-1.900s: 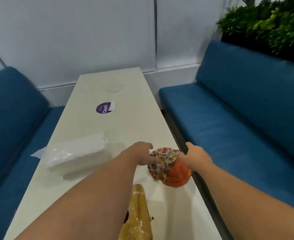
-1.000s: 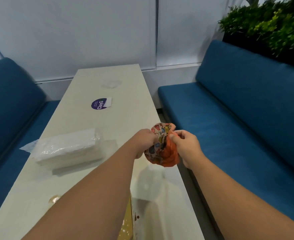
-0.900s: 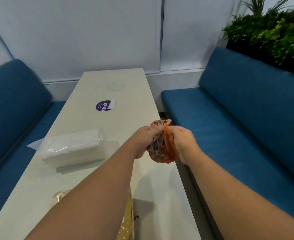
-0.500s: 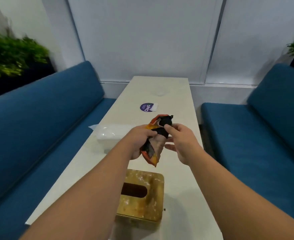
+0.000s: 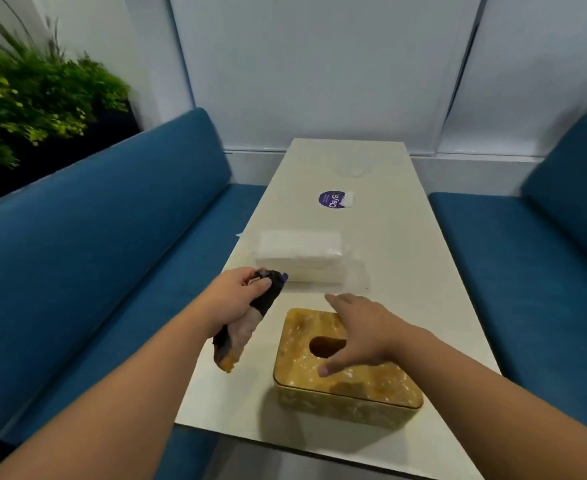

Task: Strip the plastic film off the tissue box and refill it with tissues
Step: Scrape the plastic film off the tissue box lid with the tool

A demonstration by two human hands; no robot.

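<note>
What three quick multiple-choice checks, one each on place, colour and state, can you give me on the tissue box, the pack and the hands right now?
1. Where does the tissue pack lie?
A. beyond the tissue box
B. on the bench
C. inside the box

2. What colour is the round sticker on the table?
A. red
B. purple
C. green

3. What is the left hand doing?
A. resting flat, empty
B. gripping a crumpled wrapper
C. lifting the pack

Key: 1 A, the pack sits farther up the table than the box. 2 B, the disc is purple with white lettering. 3 B, its fingers close round the wrapper, while the right hand spreads open over the box.
</note>
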